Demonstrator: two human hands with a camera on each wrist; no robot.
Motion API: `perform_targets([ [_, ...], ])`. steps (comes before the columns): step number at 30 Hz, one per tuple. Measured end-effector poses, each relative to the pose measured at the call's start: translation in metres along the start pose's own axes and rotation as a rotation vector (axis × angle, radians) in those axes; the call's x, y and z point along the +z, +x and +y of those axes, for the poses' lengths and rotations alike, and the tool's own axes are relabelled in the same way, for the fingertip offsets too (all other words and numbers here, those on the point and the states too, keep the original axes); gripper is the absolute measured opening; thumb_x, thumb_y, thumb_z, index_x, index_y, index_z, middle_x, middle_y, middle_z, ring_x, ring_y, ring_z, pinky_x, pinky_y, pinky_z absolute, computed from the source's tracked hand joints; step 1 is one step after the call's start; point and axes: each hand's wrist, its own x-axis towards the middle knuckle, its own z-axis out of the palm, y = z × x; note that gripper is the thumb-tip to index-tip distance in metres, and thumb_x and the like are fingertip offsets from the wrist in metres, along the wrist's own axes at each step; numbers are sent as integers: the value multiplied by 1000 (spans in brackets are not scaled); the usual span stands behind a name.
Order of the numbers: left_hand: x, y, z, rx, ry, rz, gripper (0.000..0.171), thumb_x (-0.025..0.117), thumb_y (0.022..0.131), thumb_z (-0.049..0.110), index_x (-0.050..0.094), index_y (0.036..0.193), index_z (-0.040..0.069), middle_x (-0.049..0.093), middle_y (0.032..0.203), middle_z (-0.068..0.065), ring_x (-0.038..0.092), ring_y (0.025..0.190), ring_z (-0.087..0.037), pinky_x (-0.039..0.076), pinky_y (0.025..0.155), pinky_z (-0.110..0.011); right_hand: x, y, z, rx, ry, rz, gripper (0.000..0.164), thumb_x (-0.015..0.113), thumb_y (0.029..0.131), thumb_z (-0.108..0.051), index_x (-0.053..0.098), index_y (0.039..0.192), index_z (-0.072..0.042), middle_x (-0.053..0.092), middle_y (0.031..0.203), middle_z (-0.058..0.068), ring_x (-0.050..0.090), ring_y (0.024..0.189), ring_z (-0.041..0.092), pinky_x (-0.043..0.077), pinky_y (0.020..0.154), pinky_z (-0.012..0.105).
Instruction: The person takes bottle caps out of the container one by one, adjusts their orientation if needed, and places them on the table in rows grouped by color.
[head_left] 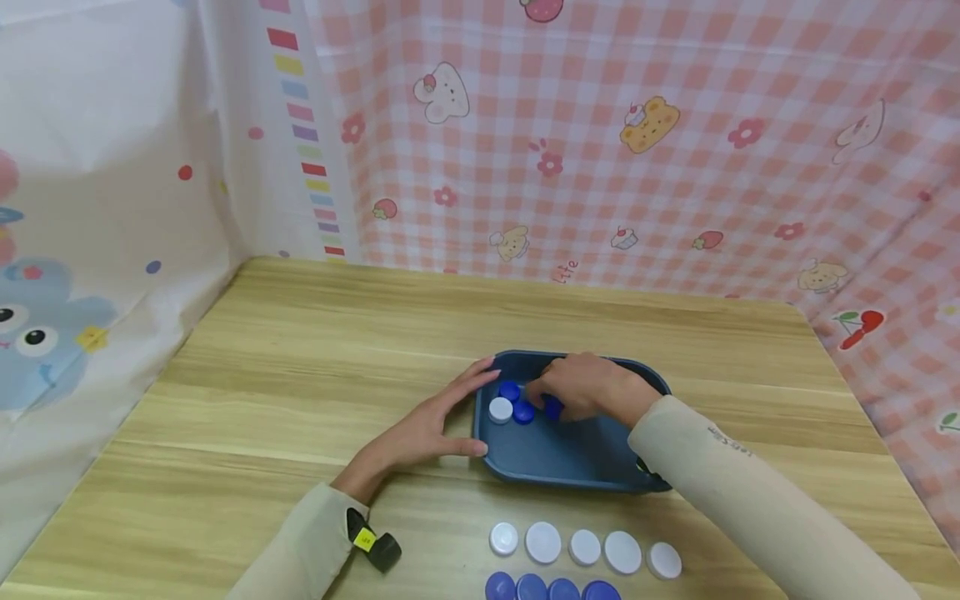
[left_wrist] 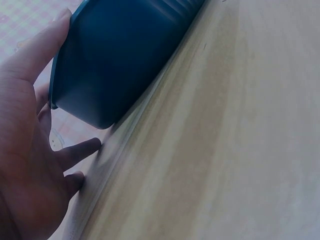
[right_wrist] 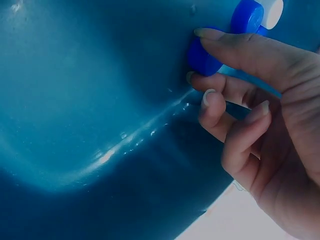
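Observation:
My right hand (head_left: 588,385) reaches into the dark blue tray (head_left: 555,458) and pinches a blue bottle cap (right_wrist: 205,59) between thumb and index finger, as the right wrist view shows. Left of that hand lie two more blue caps (head_left: 523,412) and a white cap (head_left: 501,409) on the tray floor. Spread along the tray's left side, my left hand (head_left: 423,429) touches the rim with its fingertips and thumb. In the left wrist view its thumb and fingers (left_wrist: 80,152) are fairly straight beside the tray wall (left_wrist: 115,60).
In front of the tray, a row of several white caps (head_left: 543,542) lies on the wooden table (head_left: 300,375). Closer still is a row of several blue caps (head_left: 532,587), cut by the frame's lower edge. A pink checked cloth (head_left: 570,167) hangs behind the table.

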Motion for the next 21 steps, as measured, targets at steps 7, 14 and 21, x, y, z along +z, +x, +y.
perform_targets([
  [7, 1, 0, 0, 1, -18, 0, 87, 77, 82, 24, 26, 152, 26, 6, 158, 18, 6, 144, -7, 15, 112, -51, 0, -1, 1, -3, 19, -5, 23, 79, 80, -20, 66, 99, -24, 62, 94, -2, 54, 77, 17, 52, 72, 38],
  [14, 0, 0, 1, -5, -25, 3, 86, 77, 82, 25, 26, 152, 31, 7, 158, 19, 7, 144, -9, 15, 112, -52, -6, -10, -1, -8, 14, 20, 22, 80, 79, -21, 67, 97, -23, 63, 90, -3, 53, 76, 16, 52, 72, 37],
  [21, 0, 0, 1, 0, -23, 4, 87, 77, 82, 27, 26, 151, 34, 7, 158, 19, 8, 144, -9, 15, 112, -53, -17, -27, -3, 12, 0, 49, 26, 81, 78, -21, 69, 101, -22, 66, 95, -2, 57, 78, 17, 54, 75, 39],
])
